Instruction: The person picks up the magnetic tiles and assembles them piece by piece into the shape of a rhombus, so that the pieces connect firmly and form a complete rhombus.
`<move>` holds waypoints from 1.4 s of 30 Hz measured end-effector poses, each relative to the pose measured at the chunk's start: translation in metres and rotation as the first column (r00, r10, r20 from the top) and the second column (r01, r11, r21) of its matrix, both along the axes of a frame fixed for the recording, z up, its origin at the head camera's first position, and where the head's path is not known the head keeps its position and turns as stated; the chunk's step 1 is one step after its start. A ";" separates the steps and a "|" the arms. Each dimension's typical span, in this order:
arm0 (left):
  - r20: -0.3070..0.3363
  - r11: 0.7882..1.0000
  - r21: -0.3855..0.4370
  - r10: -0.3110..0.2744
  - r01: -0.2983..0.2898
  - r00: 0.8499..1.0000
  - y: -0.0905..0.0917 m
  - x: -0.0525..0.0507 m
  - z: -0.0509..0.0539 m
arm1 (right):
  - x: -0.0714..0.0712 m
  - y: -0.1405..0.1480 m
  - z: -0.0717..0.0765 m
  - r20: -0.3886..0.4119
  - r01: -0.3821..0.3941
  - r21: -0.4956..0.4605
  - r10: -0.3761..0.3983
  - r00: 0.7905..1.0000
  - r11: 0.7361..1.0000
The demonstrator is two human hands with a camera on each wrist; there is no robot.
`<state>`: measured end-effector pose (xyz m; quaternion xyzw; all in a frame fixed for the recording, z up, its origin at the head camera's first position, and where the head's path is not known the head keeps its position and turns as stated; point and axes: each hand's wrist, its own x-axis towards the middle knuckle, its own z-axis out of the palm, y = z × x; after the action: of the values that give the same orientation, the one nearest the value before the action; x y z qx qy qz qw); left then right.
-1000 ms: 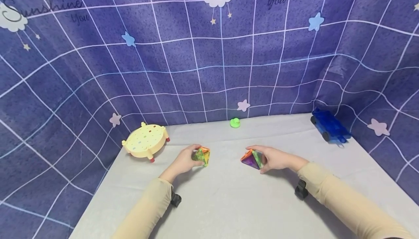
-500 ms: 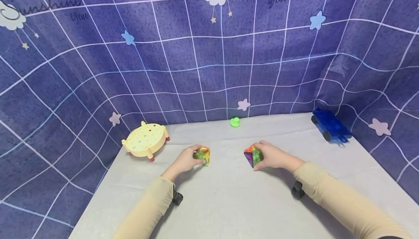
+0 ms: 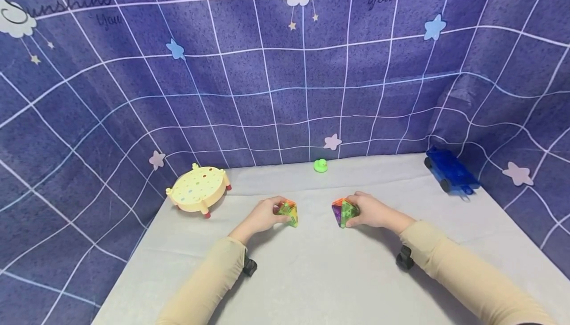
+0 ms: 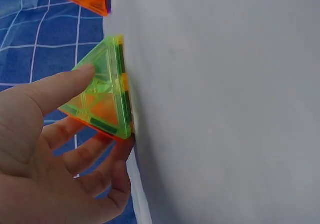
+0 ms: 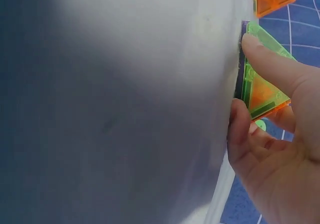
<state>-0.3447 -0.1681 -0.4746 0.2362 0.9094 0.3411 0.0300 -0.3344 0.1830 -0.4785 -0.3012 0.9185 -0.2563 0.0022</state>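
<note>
In the head view my left hand (image 3: 265,214) grips a small pyramid of see-through magnetic tiles (image 3: 289,212), with green, yellow and orange-red faces. The left wrist view shows the thumb on a green face of this pyramid (image 4: 105,91) and the fingers on its far side. Across from it, my right hand (image 3: 373,211) holds a second magnetic-tile pyramid (image 3: 342,212) with green, purple and orange faces. Thumb and fingers clasp that pyramid (image 5: 262,86) in the right wrist view. Both pyramids are at the tabletop, apart from each other. Their hand-side faces are partly hidden.
A green toy duck (image 3: 320,165) sits at the back of the light-coloured table (image 3: 311,275). At the back left is a cream round toy with stubby red-tipped legs (image 3: 198,190). A blue wheeled toy (image 3: 451,170) lies back right. A purple-blue curtain (image 3: 285,77) hangs behind.
My left hand has moved right with its pyramid, narrowing the gap. My right hand has shifted slightly left and turned its pyramid, so more of the green face shows.
</note>
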 end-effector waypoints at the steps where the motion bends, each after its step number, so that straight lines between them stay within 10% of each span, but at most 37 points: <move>1: 0.003 1.000 -0.004 -0.008 0.008 1.000 0.002 0.000 0.000 | 0.000 -0.001 0.000 0.003 0.005 0.002 -0.005 1.000 1.000; 24: 0.001 0.993 -0.049 -0.105 0.105 0.994 0.058 -0.008 0.004 | -0.002 -0.017 0.001 0.023 0.015 0.009 -0.016 1.000 1.000; 42: -0.019 0.990 -0.068 -0.125 0.124 0.992 0.066 -0.011 -0.001 | -0.005 -0.021 0.001 0.036 -0.018 -0.030 0.019 0.999 0.999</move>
<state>-0.3560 -0.1016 -0.4759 0.2953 0.9040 0.3053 0.0486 -0.3392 0.1625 -0.4773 -0.3050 0.9116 -0.2752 0.0167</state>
